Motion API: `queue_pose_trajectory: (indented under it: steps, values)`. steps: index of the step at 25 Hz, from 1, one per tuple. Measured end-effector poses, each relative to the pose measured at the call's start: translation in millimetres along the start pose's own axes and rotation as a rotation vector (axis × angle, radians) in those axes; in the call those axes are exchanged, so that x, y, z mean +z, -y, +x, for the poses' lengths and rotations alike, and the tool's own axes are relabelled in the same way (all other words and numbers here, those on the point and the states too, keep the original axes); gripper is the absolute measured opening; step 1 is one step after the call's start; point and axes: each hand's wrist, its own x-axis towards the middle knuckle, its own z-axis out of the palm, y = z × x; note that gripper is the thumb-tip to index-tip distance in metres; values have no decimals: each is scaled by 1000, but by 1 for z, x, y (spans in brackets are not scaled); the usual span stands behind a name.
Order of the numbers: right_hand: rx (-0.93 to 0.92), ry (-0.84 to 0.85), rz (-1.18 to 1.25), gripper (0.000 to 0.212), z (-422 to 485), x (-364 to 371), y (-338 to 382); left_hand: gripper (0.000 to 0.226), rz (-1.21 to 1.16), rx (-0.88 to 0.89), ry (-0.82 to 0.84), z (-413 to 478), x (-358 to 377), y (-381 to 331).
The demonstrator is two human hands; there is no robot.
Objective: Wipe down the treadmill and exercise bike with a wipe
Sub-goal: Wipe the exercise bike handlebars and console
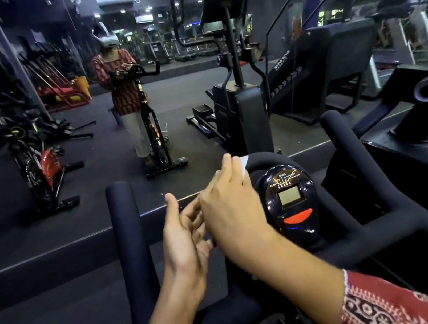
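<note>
I stand at an exercise bike with black foam handlebars (128,231) and a glossy black console (291,200) that has a small grey screen and a red button. My right hand (230,204) crosses over from the right and pinches a white wipe (244,166) against the curved front bar, just left of the console top. Beneath it my left hand (186,239) is held palm up with relaxed fingers, holding nothing. Most of the wipe is hidden by my right fingers.
A mirror wall ahead reflects me, my bike and a red and black spin bike (40,167). An elliptical trainer (235,88) stands in front, a stair climber (332,64) at the right. The bike's right handlebar (345,146) rises beside the console.
</note>
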Motion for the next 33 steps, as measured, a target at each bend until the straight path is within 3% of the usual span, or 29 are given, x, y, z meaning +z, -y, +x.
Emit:
queue_pose_trajectory:
  steps: [2, 7, 11, 13, 15, 16, 18, 20, 23, 25, 26, 28, 31, 33]
  values:
    - [24, 37, -1, 56, -10, 20, 0, 67, 46, 7, 14, -4, -1, 2]
    - [-183, -83, 159, 44, -55, 37, -13, 72, 150, 11, 75, -26, -7, 12]
    - [-324, 28, 80, 67, -101, 49, -25, 80, 300, 64, 37, -52, -10, 17]
    - [-425, 54, 153, 55, -126, 30, -44, 79, 384, 92, 36, -68, -9, 19]
    - [-414, 162, 262, 38, -142, 18, -70, 78, 479, 132, 45, -82, -11, 23]
    - [-366, 154, 332, 39, -145, 19, -79, 76, 534, 170, 44, -87, -14, 26]
    - [-298, 22, 344, 49, -137, 32, -82, 71, 686, 271, 37, -99, -21, 32]
    - [-274, -3, 271, 46, -135, 51, -70, 67, 912, 386, 23, -109, -31, 41]
    - [-251, -59, 282, 59, -144, 52, -43, 70, 1260, 538, 18, -121, -55, 53]
    - [-411, -11, 350, 58, -151, 54, -33, 70, 1377, 595, 9, -127, -76, 57]
    - [-490, -11, 452, 56, -151, 53, -28, 69, 1372, 623, -15, -129, -85, 57]
    - [-411, -23, 568, 53, -144, 49, -24, 67, 1321, 651, -100, -135, -101, 54]
    - [-278, -82, 395, 64, -130, 65, -14, 65, 1231, 595, -163, -142, -124, 50]
    - [-224, -106, 315, 63, -129, 72, 12, 56, 1139, 546, -106, -143, -137, 50]
